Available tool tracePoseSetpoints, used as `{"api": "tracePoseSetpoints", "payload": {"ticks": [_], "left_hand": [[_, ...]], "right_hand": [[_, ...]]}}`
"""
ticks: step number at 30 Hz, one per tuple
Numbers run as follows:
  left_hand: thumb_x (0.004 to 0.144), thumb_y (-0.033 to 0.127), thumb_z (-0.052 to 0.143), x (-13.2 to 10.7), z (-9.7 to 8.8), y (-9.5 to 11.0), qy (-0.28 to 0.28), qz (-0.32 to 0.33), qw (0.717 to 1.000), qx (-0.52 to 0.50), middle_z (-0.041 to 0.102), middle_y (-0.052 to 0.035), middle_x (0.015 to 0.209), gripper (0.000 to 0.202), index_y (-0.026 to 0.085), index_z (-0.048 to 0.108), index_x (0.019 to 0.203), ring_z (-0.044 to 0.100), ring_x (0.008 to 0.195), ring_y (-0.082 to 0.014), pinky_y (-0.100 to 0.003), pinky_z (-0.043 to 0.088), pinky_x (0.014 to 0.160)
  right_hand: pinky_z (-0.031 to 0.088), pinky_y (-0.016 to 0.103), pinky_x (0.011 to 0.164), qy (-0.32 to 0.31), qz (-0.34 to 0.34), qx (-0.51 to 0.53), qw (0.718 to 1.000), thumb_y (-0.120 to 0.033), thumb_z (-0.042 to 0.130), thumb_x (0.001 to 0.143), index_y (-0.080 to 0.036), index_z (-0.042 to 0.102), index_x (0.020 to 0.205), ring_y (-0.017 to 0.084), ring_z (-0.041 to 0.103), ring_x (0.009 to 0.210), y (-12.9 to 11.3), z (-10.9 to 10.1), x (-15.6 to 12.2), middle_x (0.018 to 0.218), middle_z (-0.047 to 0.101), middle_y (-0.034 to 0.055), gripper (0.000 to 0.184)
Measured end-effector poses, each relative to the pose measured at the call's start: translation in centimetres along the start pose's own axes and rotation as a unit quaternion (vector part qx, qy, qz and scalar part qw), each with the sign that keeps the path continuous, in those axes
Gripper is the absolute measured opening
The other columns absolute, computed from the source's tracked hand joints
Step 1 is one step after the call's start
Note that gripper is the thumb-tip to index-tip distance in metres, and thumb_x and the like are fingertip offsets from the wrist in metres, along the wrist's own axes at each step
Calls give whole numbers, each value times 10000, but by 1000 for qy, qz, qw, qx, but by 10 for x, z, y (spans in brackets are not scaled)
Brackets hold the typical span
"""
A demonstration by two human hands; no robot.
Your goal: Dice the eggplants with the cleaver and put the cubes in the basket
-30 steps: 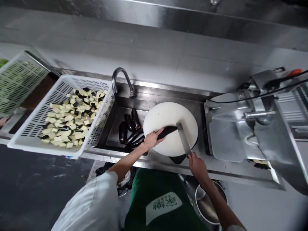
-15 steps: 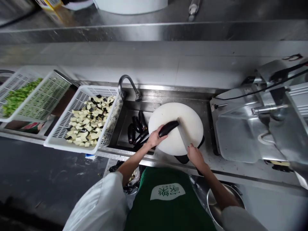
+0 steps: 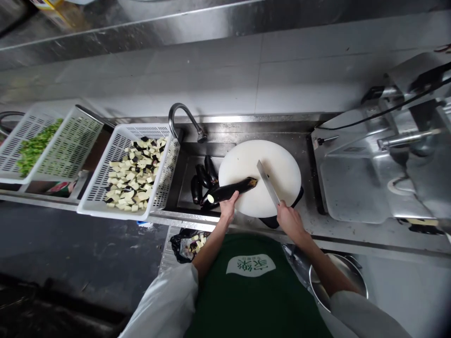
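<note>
A long dark eggplant [image 3: 230, 190] lies across the left part of a round white cutting board [image 3: 278, 164], its pale cut end pointing left. My left hand [image 3: 229, 206] grips it from below near the board's front edge. In my right hand [image 3: 289, 220], fingers closed on the handle, is a cleaver [image 3: 268, 183] whose blade points up and left over the board, just right of the eggplant's stem end. Several whole eggplants [image 3: 202, 178] lie in the sink [image 3: 183, 197] to the left.
A white basket [image 3: 102, 197] of cubed eggplant sits left of the sink. Farther left, another basket [image 3: 14, 155] holds green pieces. A tap [image 3: 181, 115] arches over the sink. A steel machine [image 3: 384, 164] stands on the right. Below are a black bag [image 3: 183, 241] and a metal bowl [image 3: 338, 277].
The eggplant now lies with a pale cut end facing left. My left hand has shifted to its underside. The cleaver has lifted off it to the right. The view has tilted slightly.
</note>
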State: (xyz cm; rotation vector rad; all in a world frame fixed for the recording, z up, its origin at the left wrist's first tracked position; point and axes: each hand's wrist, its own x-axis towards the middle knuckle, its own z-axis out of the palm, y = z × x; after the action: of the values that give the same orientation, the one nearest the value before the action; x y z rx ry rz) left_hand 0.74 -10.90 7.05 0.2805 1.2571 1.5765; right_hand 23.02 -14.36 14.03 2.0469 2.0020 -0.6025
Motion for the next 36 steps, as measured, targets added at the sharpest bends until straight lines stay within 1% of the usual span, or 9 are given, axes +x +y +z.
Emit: {"api": "tracePoseSetpoints", "payload": {"ticks": [3, 6, 9, 12, 15, 19, 24, 31, 36], "left_hand": [[679, 233, 937, -6, 8, -3, 35, 45, 997, 55, 739, -112, 1222, 533, 163, 703, 1152, 708, 1169, -286, -506, 570, 1069], [710, 325, 928, -8, 22, 0, 36, 107, 988, 108, 757, -148, 1186, 513, 108, 728, 1131, 733, 1120, -279, -498, 511, 1140], [716, 391, 915, -8, 35, 6, 20, 160, 977, 142, 761, -174, 1170, 545, 85, 729, 1127, 750, 1064, -274, -485, 531, 1113], [717, 414, 906, -8, 45, 11, 8, 190, 965, 179, 761, -183, 1163, 551, 82, 725, 1117, 748, 1063, -280, -471, 548, 1089], [706, 434, 904, -10, 53, 13, 6, 195, 958, 208, 769, -179, 1127, 532, 88, 731, 1072, 746, 1065, -300, -478, 551, 1081], [712, 435, 890, -10, 60, 13, -14, 199, 956, 213, 778, -159, 1093, 484, 107, 733, 1031, 740, 1090, -309, -485, 548, 1086], [716, 433, 897, -3, 62, 18, -23, 211, 946, 246, 774, -157, 1110, 517, 112, 726, 1083, 743, 1084, -305, -455, 556, 1077], [741, 465, 882, 0, 64, 18, -51, 232, 943, 232, 764, -191, 1127, 551, 94, 709, 1110, 754, 1035, -295, -495, 563, 1064], [758, 432, 868, -5, 63, 22, -49, 221, 941, 251, 773, -183, 1092, 472, 90, 732, 1053, 755, 1015, -298, -497, 575, 1040]], "right_hand": [[492, 328, 781, -8, -38, -27, 999, -112, 347, 1042, -46, 478, 1377, 283, 760, 926, -19, 3, -16, 963, 752, 175, 366], [519, 342, 806, -19, -65, -51, 996, -55, 348, 1008, -51, 448, 1419, 282, 758, 953, -39, 5, -27, 1057, 741, 191, 423], [543, 352, 813, -18, -62, -65, 996, -51, 324, 1010, -63, 458, 1412, 281, 758, 965, -51, 6, -35, 1102, 724, 206, 424], [556, 348, 816, -14, -57, -70, 996, -67, 304, 1023, -75, 479, 1383, 269, 762, 943, -55, 4, -42, 1089, 720, 206, 401], [564, 336, 801, -14, -57, -69, 996, -73, 310, 1026, -83, 489, 1363, 258, 768, 918, -55, 1, -49, 1076, 721, 207, 381], [570, 320, 784, -26, -47, -57, 997, -66, 308, 1023, -68, 528, 1280, 262, 777, 912, -58, -4, -49, 1026, 732, 216, 338], [570, 296, 794, -32, -59, -35, 997, -49, 311, 1015, -66, 524, 1264, 258, 779, 946, -62, -7, -37, 1005, 751, 215, 327], [564, 298, 813, -18, -71, -18, 997, -47, 316, 1008, -59, 516, 1273, 257, 778, 954, -61, -7, -20, 989, 763, 216, 332], [553, 297, 837, -22, -69, -4, 997, -27, 324, 986, -46, 522, 1275, 261, 772, 985, -67, -13, -8, 1002, 762, 236, 351]]}}
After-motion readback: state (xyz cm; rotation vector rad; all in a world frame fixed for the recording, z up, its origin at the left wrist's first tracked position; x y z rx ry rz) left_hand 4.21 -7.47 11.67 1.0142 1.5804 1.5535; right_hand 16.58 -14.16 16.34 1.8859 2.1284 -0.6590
